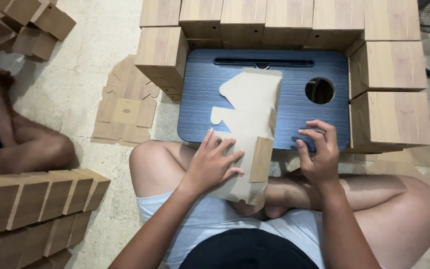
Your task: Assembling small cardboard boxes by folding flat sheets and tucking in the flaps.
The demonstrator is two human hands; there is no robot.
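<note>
**Flat carton blank on the lap desk, first folds in hand**

Die-cut cardboard blank [249,124] lies mostly flat across a dark blue lap desk [205,94], plain brown side up. Near end overhangs toward the person's lap. One side flap [261,159] already turned up, showing its wood-grain print.

Left hand [210,164] rests palm down on the near part of the blank, fingers [225,149] spread and pressing the sheet flat. Right hand [319,154] sits just beside the blank at the desk's near edge, fingers loosely curled, not pinching anything; whether the fingertips touch the desk surface is hard to tell.

Step, by my reading: early folding, panels being creased before the box is closed. Next move likely calls for the left hand to pin the sheet while the right lifts a panel along its score line, keeping the crease straight.

The lap desk has a long slot [264,62] along the far edge and a round hole [319,90] at right. Finished wood-grain boxes [391,65] ring the desk. More flat blanks [125,107] lie on the concrete floor [90,50] to the left. Another row of boxes [31,199] at lower left; another person's leg [26,147] beside it.
</note>
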